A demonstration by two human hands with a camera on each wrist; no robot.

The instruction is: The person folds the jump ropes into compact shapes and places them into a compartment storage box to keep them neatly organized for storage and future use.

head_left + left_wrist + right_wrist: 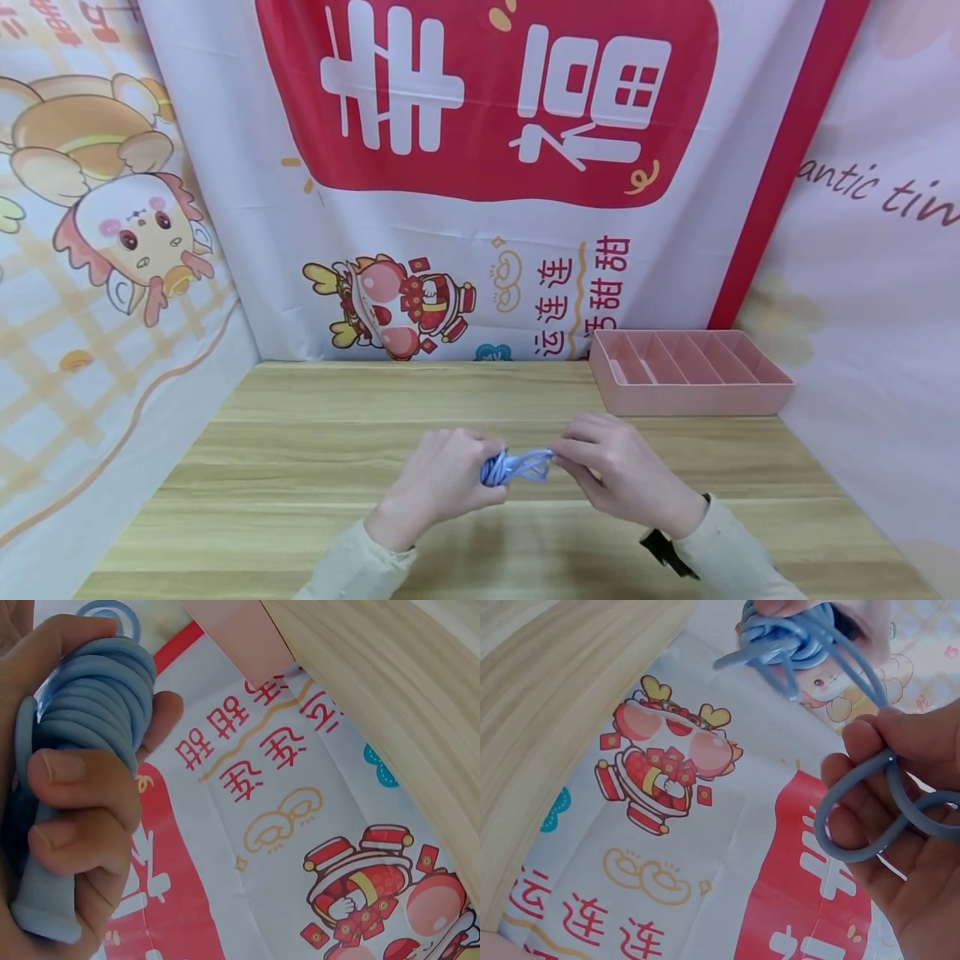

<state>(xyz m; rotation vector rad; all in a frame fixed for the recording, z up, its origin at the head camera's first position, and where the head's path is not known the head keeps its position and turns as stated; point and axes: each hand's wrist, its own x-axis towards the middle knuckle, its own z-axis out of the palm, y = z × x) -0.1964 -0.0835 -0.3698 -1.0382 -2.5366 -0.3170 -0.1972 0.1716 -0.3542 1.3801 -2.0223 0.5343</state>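
A blue jump rope (495, 470) is gathered between the two hands, above the wooden table. My left hand (442, 475) grips the wound bundle, its fingers curled round it. In the left wrist view the cord (97, 697) lies in tight turns, and a pale blue handle (49, 900) with a flared end sticks out below the fingers. My right hand (622, 462) pinches cord strands between thumb and fingers, to the right of the bundle. A loose cord loop (822, 825) hangs across its fingers in the right wrist view, and strands run from there to the bundle.
A pink divided box (697, 400) stands at the table's back right, beyond the right hand. The wooden table (337, 400) ends at a printed cloth backdrop (480, 221); more printed cloth hangs along both sides.
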